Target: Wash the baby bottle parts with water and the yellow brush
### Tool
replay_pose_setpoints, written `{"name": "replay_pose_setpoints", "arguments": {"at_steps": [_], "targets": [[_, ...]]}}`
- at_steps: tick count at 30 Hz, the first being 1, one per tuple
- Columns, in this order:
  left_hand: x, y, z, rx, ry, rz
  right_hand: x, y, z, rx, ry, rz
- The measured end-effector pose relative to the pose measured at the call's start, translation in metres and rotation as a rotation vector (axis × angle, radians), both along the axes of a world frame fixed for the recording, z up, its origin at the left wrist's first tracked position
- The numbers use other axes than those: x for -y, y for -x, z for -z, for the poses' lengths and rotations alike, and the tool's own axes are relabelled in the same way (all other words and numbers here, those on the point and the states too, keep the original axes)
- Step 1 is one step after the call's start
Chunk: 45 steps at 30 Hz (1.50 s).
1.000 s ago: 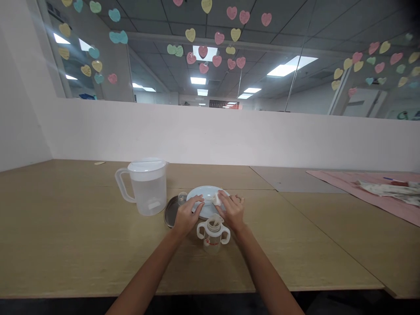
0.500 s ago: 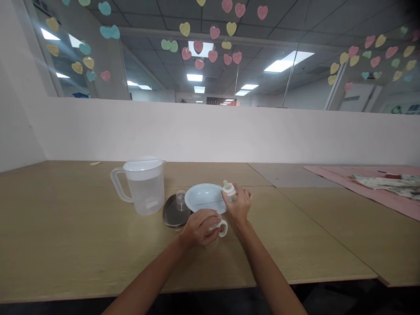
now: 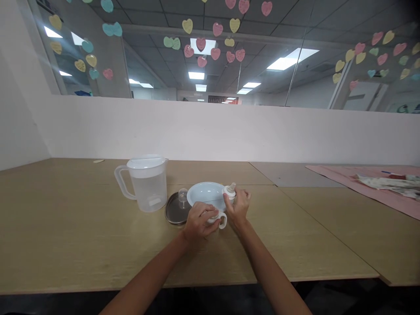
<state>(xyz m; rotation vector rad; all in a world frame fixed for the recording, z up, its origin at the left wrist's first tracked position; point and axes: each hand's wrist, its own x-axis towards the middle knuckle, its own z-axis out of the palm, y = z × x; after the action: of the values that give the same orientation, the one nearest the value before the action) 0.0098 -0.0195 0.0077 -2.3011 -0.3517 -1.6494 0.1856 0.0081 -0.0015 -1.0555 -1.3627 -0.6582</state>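
My right hand point(image 3: 239, 208) pinches a baby bottle nipple point(image 3: 229, 191) in a white collar, its tip pointing up and tilted right. Wrapped over the top of a baby bottle body is my left hand point(image 3: 199, 220); a white loop handle point(image 3: 223, 220) sticks out on its right, and the fingers hide most of the rest. Just behind both hands sits a pale blue-white bowl point(image 3: 201, 189), with a thin dark line across its inside. To its left a small clear cap point(image 3: 182, 195) stands on a round dark metal tray point(image 3: 174, 214).
A translucent lidded pitcher point(image 3: 149, 188) stands left of the tray, handle to the left. On the far right a pink cloth point(image 3: 331, 173) carries a crumpled patterned fabric point(image 3: 387, 183) and a blue pen point(image 3: 389, 173). The table's front edge runs below my forearms.
The nipple in my right hand has turned from leaning left to leaning right. My left hand keeps its grip on the bottle body. The whole view has shifted slightly.
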Motion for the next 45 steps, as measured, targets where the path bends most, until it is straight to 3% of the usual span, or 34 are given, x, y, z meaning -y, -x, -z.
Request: {"name": "replay_pose_setpoints", "arguments": {"at_steps": [10, 18, 23, 26, 34, 38, 45], "targets": [[0.000, -0.002, 0.000, 0.000, 0.019, -0.015, 0.007, 0.004, 0.000, -0.009, -0.039, -0.105], [0.003, 0.000, -0.001, 0.005, 0.069, 0.001, 0.023, 0.017, -0.004, 0.023, -0.169, -0.249], [0.009, 0.003, 0.001, 0.030, 0.251, 0.040, 0.039, 0.030, 0.005, 0.169, -0.114, -0.361], [0.011, 0.002, 0.001, 0.099, 0.340, 0.087, 0.045, 0.038, 0.007, 0.138, -0.120, -0.431], [0.001, -0.007, 0.014, 0.390, 0.465, 0.170, 0.047, 0.046, 0.006, 0.077, -0.015, -0.424], [0.002, -0.006, 0.017, 0.316, 0.458, 0.167, 0.048, 0.049, 0.004, 0.076, 0.027, -0.453], [0.012, -0.001, 0.008, 0.224, 0.408, 0.097, 0.048, 0.050, 0.004, 0.014, 0.078, -0.470]]}}
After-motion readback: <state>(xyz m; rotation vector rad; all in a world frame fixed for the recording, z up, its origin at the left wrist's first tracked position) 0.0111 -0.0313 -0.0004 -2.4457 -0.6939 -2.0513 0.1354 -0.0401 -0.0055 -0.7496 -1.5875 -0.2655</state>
